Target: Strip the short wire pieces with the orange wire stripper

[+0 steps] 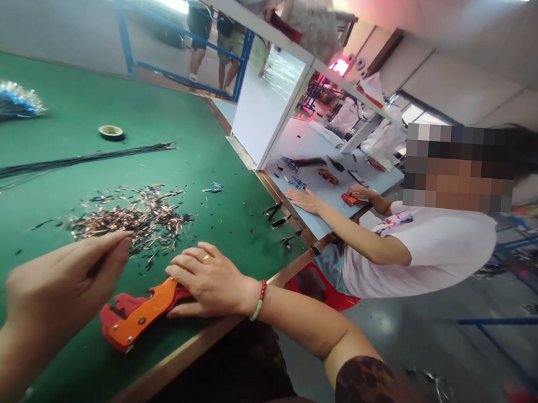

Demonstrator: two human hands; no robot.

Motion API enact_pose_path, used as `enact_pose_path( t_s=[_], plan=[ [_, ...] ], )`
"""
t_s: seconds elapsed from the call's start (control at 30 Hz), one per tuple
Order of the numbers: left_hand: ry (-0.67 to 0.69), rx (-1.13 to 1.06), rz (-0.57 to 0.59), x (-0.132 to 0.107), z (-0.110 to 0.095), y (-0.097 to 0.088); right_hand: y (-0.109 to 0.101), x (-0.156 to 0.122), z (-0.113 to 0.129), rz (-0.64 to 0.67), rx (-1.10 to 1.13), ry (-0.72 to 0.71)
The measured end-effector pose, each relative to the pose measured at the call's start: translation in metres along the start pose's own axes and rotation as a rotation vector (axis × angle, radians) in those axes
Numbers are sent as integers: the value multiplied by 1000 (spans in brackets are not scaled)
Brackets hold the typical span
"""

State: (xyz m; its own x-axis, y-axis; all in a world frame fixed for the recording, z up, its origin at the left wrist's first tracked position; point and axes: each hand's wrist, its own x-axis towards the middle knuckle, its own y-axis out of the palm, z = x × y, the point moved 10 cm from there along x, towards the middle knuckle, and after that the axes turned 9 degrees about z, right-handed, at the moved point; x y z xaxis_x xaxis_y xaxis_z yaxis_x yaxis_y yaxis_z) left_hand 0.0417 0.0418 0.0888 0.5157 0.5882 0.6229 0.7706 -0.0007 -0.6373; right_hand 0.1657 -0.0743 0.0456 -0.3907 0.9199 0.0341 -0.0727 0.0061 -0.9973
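My right hand (210, 280) wraps its fingers over the handle end of an orange and red wire stripper (139, 315) that lies on the green table mat (163, 126). My left hand (67, 279) hovers just left of the tool, fingertips pinched together on what looks like a thin dark wire, hard to make out. A pile of cut wire bits (132, 216) lies right behind both hands. A bundle of long black wires (69, 162) stretches across the mat further back.
A roll of tape (111, 132) and a shiny blue bag (9, 100) sit at the far left. Pliers (279, 217) lie near the mat's right edge. A seated person in a white shirt (413, 248) works at the adjoining table. Two people stand far back.
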Motion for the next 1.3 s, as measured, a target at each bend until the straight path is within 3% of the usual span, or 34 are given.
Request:
enact_pose_path(
  t_s=[0.1, 0.17, 0.27, 0.37, 0.5, 0.77, 0.87, 0.97, 1.07, 1.17, 1.3],
  plan=[
    [192, 233, -37, 0, -29, 1, 10, 0, -4, -44, 4, -7],
    [250, 300, -42, -1, -34, 5, 10, -1, -4, -76, 9, -31],
    [227, 297, -3, -3, -25, 13, 9, -2, -2, -96, 5, -62],
    [158, 269, 106, -3, -15, 27, 9, -3, -4, -102, 8, -44],
    [126, 274, 270, -3, -15, 47, 8, -4, -3, -115, 16, -35],
    [98, 198, 520, 0, -8, 67, 3, -6, -4, -145, 63, -6],
    [115, 185, 529, -1, -7, 68, 4, -8, -2, -150, 108, -3],
    [140, 143, 453, -1, -7, 63, -3, -13, -5, -189, 187, -4],
    [145, 101, 335, -2, -2, 53, -27, -17, -44, -366, 284, 150],
    [140, 65, 255, -3, 2, 46, -43, -14, -118, -524, 289, 491],
    [146, 40, 250, -3, 3, 45, -17, 13, -202, -335, 213, 834]
  ],
)
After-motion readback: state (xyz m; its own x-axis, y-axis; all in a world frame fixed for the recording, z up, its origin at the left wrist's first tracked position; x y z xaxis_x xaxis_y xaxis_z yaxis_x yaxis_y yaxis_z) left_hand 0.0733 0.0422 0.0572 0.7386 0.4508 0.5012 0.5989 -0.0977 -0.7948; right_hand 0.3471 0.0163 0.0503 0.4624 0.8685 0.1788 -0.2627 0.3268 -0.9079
